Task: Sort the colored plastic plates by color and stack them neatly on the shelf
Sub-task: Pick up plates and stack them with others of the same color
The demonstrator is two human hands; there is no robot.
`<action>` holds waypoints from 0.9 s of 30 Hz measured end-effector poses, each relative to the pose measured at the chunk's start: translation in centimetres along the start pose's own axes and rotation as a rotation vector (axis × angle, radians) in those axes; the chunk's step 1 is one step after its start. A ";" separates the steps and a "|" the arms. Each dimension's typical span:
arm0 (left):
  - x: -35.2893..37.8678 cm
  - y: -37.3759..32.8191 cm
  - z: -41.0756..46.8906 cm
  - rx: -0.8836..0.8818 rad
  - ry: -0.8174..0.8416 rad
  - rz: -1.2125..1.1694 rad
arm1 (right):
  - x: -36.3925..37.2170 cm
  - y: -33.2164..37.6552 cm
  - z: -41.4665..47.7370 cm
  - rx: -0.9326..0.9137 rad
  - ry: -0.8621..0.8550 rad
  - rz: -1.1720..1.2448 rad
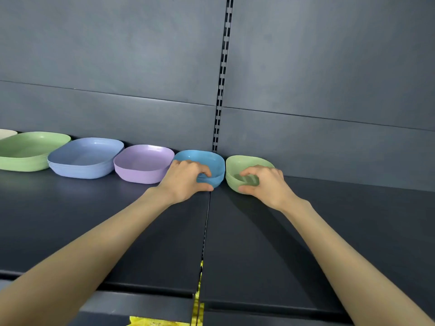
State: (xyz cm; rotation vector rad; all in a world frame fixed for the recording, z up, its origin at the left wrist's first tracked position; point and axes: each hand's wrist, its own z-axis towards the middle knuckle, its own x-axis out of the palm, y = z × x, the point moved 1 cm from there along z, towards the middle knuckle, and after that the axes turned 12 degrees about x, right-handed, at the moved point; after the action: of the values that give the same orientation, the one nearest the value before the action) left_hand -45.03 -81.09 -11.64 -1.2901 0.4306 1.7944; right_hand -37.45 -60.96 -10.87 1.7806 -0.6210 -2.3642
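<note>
The blue stack point(211, 161) and small green stack point(244, 162) sit side by side at the back of the shelf point(70, 196): light, stiff, probably slick plastic, best pinched at the rim. The left grip point(186, 177) clasps the blue, the right grip point(266, 182) the green

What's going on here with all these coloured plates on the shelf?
A person is arranging plastic plates along the back of a dark shelf. The left hand grips a bright blue stack, fingers curled over its rim. The right hand grips a small green stack right beside it. Further left sit a purple plate, a periwinkle stack and a larger green stack.
</note>
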 end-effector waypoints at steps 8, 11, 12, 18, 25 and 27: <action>-3.9 6.7 -3.2 -0.002 0.018 -0.037 | 1.6 7.6 0.0 -0.052 -0.022 -0.022; -4.8 9.3 -4.3 -0.006 0.092 -0.011 | 3.0 10.4 0.4 -0.018 -0.023 -0.033; -5.1 10.0 -4.6 0.005 0.110 -0.006 | 3.5 11.1 0.4 -0.006 -0.017 -0.041; -5.4 12.9 -5.8 0.100 0.162 -0.043 | 6.1 13.3 0.3 0.071 0.016 -0.072; -5.5 13.3 -6.1 0.126 0.150 -0.025 | 6.8 13.8 0.3 0.132 0.050 -0.094; -5.5 13.4 -6.1 0.120 0.157 -0.022 | 6.7 13.9 0.4 0.135 0.059 -0.098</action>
State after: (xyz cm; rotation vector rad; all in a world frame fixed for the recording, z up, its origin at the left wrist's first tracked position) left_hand -51.60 -95.37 -11.82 -1.3509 0.5993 1.6299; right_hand -41.92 -75.74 -11.41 1.9721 -0.7170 -2.3737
